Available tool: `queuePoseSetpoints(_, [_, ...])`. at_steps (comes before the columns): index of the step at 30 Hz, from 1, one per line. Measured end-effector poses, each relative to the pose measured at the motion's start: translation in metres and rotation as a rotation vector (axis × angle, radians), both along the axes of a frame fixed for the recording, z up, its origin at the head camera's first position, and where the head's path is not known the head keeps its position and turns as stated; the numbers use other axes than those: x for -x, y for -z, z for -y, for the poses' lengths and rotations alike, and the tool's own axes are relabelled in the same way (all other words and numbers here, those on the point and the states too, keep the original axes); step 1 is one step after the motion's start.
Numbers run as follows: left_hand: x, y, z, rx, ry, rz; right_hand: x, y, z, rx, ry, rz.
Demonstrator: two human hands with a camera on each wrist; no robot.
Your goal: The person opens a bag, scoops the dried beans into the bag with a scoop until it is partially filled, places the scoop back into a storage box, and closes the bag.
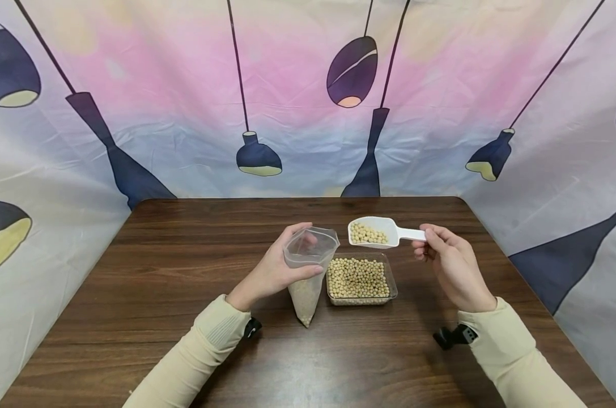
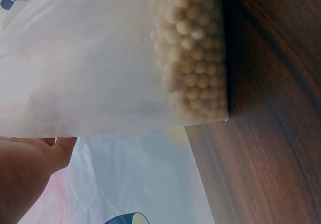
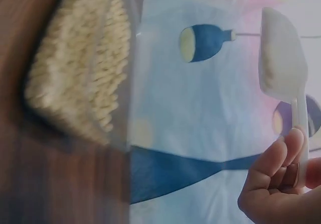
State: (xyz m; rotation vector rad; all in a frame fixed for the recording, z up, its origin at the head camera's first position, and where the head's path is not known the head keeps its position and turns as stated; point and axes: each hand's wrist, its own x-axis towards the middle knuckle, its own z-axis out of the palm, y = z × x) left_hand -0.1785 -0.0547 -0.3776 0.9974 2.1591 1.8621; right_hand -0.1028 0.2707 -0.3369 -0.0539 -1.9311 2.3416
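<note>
My left hand (image 1: 282,263) grips a translucent plastic bag (image 1: 308,283) near its top, thumb in front and fingers around the back, so the mouth stays wide. Soybeans (image 2: 193,58) fill the lower end of the bag, seen through its side in the left wrist view. With my right hand (image 1: 453,263) I pinch the handle of a white scoop (image 1: 391,232), which is held level and carries a heap of soybeans (image 1: 368,234). The scoop hangs above the back of a clear plastic container (image 1: 361,302), to the right of the bag's mouth.
The container holds many loose soybeans (image 1: 356,277) and stands close beside the bag on a dark wooden table (image 1: 185,243). Behind the table's far edge hangs a cloth (image 1: 297,73) printed with lamps. A dark wrist strap (image 1: 455,336) sits at the right cuff.
</note>
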Motion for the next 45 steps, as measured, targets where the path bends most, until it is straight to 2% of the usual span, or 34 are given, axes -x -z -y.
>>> queuePoseSetpoints(6, [-0.001,-0.001,0.000,-0.002,0.000,0.015,0.005,-0.017,0.013,0.004,-0.029,-0.055])
queuePoseSetpoints(15, [-0.002,-0.002,0.001,0.013,-0.001,0.024,0.011,-0.030,0.035,-0.157,-0.030,-0.127])
queuePoseSetpoints(25, [0.000,-0.002,-0.001,-0.006,-0.005,0.043,0.016,-0.034,0.045,-0.203,0.018,-0.219])
queuePoseSetpoints(30, [-0.001,-0.002,0.000,0.016,-0.009,0.017,0.016,-0.036,0.048,-0.242,0.053,-0.264])
queuePoseSetpoints(35, [-0.002,-0.002,0.000,0.015,-0.012,0.005,0.015,-0.039,0.051,-0.324,0.089,-0.314])
queuePoseSetpoints(42, [-0.003,-0.003,0.001,0.033,-0.015,0.059,0.013,-0.041,0.054,-0.428,0.128,-0.359])
queuePoseSetpoints(45, [-0.002,-0.003,0.002,0.038,-0.015,0.055,0.013,-0.041,0.054,-0.446,0.136,-0.373])
